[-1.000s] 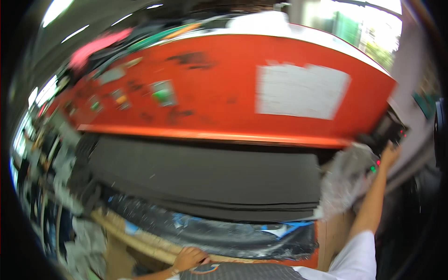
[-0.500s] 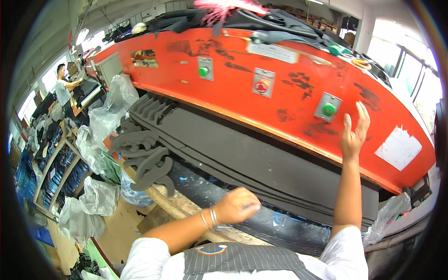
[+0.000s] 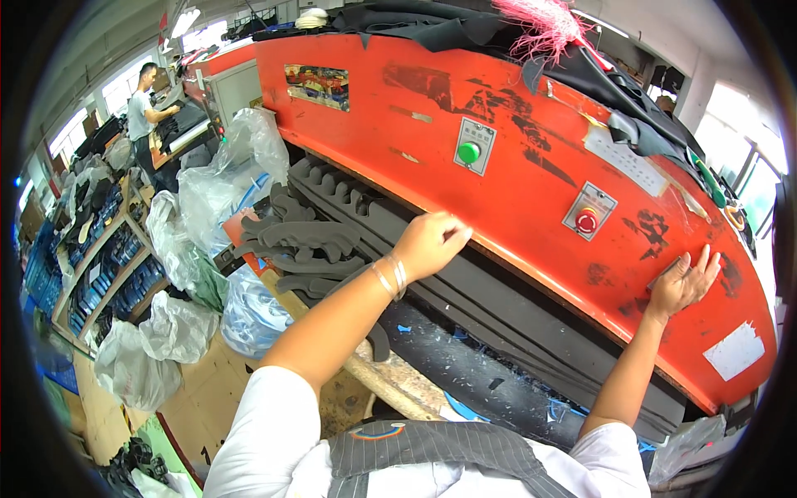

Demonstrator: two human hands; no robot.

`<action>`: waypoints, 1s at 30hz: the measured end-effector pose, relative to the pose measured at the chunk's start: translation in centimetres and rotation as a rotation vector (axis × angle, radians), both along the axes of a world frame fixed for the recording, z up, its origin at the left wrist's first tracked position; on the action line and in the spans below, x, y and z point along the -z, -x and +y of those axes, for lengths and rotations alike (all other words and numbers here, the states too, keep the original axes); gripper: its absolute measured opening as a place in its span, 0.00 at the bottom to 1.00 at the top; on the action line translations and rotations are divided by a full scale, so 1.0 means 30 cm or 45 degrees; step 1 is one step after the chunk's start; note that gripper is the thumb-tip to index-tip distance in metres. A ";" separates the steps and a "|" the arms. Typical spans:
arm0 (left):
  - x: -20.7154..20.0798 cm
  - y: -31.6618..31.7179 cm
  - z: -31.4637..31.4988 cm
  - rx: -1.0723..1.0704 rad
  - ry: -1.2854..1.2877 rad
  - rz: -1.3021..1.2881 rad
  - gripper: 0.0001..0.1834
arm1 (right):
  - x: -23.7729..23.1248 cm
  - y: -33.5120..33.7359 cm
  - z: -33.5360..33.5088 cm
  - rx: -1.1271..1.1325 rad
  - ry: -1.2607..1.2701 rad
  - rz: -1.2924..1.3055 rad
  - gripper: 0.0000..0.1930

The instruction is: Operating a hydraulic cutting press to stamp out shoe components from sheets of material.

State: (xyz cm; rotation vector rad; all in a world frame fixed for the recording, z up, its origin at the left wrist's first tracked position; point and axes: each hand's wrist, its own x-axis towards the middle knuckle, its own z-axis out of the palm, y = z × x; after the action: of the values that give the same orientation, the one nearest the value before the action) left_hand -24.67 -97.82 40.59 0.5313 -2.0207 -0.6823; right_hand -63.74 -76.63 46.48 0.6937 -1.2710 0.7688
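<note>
A long red machine (image 3: 374, 100) spans the view, with a green button (image 3: 469, 153) and a red stop button (image 3: 586, 220) on its front. My right hand (image 3: 685, 286) lies against that front at the right with its fingers apart. It covers the spot of a second green button. My left hand (image 3: 427, 245) is raised at the machine's lower edge, fingers curled in, holding nothing I can see. Beneath it run stacked dark grey foam sheets (image 3: 498, 311). Cut curved grey foam pieces (image 3: 307, 236) lie piled at their left end.
Clear plastic bags (image 3: 158, 332) and a shelf of blue items (image 3: 124, 274) stand at the left. A co-worker (image 3: 143, 112) stands at another table farther back. Black material (image 3: 432, 25) and pink strands (image 3: 544, 25) lie on top of the machine.
The view has turned left. My left hand has risen from above the dark board to the machine's lower edge. My right hand has come onto the machine front, over the right green button.
</note>
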 end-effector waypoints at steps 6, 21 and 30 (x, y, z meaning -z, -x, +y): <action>-0.108 0.132 -0.311 -0.155 0.507 0.126 0.15 | -0.009 -0.013 0.000 -0.043 -0.047 -0.057 0.22; 0.157 -0.550 -0.238 -0.103 -0.154 -0.718 0.18 | 0.055 0.036 0.095 0.090 -0.102 -0.201 0.20; 0.312 -0.669 -0.183 -0.014 0.142 -0.935 0.17 | 0.113 0.036 0.094 0.024 -0.140 -0.277 0.21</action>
State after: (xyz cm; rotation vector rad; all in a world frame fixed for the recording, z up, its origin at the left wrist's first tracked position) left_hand -4.60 -103.33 31.21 0.8059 -2.7117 -0.3850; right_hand -64.81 -73.81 43.10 0.6988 -1.5249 0.7789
